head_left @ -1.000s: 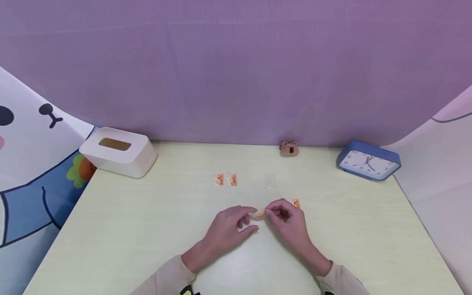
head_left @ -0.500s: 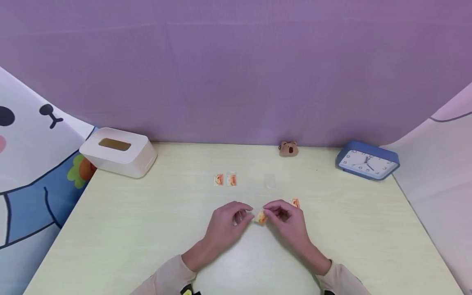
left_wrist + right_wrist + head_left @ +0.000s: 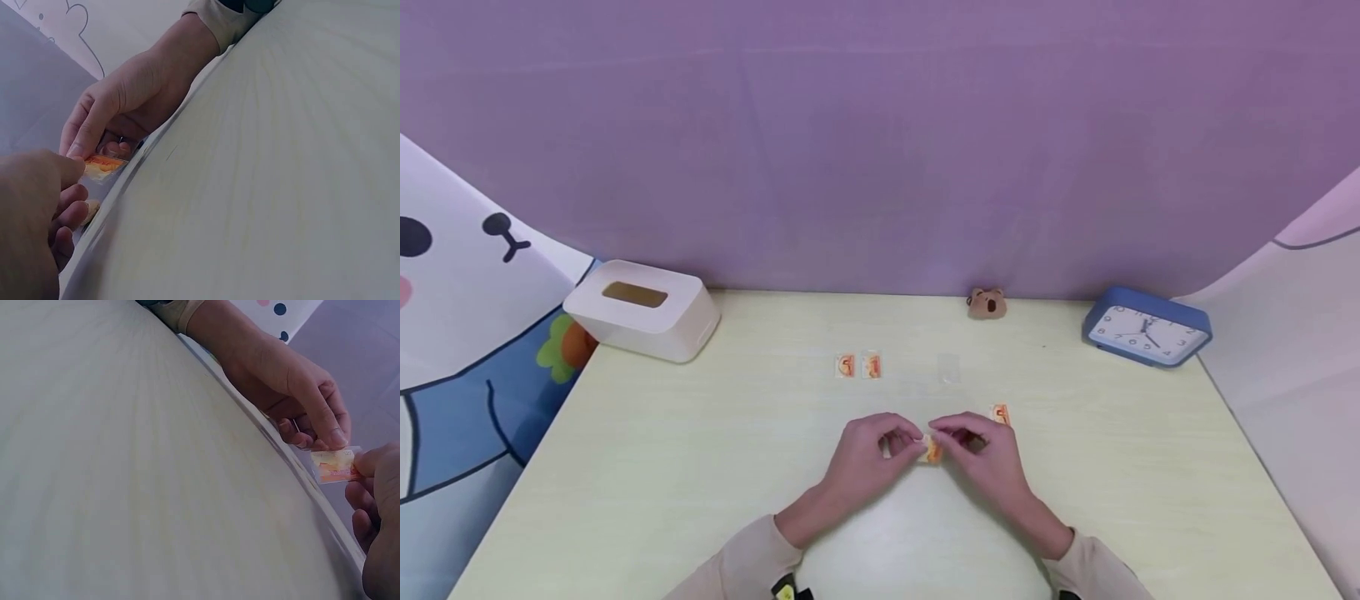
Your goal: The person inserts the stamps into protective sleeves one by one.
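Note:
A small orange-and-yellow stamp-like card (image 3: pixel 933 451) in a clear plastic sleeve is held up between both hands. My left hand (image 3: pixel 867 454) pinches its left side between thumb and index finger. On the other side my right hand (image 3: pixel 988 457) pinches it the same way. In the right wrist view the card (image 3: pixel 333 465) shows its printed face and clear margin, with both thumbs at its edges. Just beyond the right hand lies another orange card (image 3: pixel 1001 413), partly covered by it. Farther back are two similar cards, a left one (image 3: pixel 846 366) and a right one (image 3: pixel 871 366).
A clear plastic sleeve (image 3: pixel 949 368) lies flat behind the hands. At the table's (image 3: pixel 700 458) back stand a white tissue box (image 3: pixel 643 308) on the left, a brown bear-face trinket (image 3: pixel 987 304), and a blue clock (image 3: pixel 1147 327) on the right.
The card has turned from edge-on to showing its printed face. My left hand, earlier with thumb and finger apart beside it, now pinches it too.

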Available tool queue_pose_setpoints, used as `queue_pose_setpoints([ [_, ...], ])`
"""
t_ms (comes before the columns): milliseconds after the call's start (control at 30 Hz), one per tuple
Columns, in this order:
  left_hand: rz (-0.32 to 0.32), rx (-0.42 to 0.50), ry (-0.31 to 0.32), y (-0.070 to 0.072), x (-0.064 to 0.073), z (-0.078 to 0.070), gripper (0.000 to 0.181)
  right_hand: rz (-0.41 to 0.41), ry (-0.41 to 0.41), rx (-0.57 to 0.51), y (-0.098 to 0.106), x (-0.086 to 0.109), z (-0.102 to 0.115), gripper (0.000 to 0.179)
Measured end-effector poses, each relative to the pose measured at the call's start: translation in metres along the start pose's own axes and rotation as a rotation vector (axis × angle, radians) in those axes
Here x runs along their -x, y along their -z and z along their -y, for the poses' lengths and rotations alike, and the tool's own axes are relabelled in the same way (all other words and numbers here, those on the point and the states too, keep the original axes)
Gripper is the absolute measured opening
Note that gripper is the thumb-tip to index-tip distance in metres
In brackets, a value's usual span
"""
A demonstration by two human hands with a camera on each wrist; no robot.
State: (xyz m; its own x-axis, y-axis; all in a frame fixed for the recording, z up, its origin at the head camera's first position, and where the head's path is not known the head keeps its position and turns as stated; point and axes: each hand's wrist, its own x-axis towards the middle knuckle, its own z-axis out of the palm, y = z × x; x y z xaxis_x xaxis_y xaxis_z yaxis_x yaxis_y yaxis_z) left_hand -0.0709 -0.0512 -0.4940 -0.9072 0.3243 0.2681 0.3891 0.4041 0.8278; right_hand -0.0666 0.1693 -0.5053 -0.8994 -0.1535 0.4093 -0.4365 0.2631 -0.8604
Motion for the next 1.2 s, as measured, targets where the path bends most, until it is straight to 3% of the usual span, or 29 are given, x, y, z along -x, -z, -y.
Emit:
queue_pose_setpoints([
  [133, 0.013, 0.014, 0.017, 0.0, -0.002, 0.0, 0.005, -0.012, 0.032, 0.038, 0.001, -0.001, 0.0, 0.023],
  [300, -0.004, -0.009, 0.043, 0.003, -0.007, 0.004, 0.005, -0.093, 0.065, 0.121, 0.008, -0.008, 0.003, 0.028],
  [533, -0.061, -0.112, 0.054, 0.011, -0.021, 0.013, 0.009, -0.177, -0.042, 0.161, 0.034, -0.015, 0.002, 0.024],
  [700, -0.127, -0.254, 0.007, 0.015, -0.034, 0.02, 0.01, -0.189, -0.11, 0.216, 0.053, -0.018, -0.009, 0.023],
  [933, -0.187, -0.352, -0.068, 0.018, -0.049, 0.027, 0.012, -0.126, -0.142, 0.362, 0.081, -0.02, -0.025, 0.021],
  [1200, -0.261, -0.38, -0.019, 0.013, -0.066, 0.033, 0.012, 0.048, -0.097, 0.438, 0.097, -0.02, -0.036, 0.022],
])
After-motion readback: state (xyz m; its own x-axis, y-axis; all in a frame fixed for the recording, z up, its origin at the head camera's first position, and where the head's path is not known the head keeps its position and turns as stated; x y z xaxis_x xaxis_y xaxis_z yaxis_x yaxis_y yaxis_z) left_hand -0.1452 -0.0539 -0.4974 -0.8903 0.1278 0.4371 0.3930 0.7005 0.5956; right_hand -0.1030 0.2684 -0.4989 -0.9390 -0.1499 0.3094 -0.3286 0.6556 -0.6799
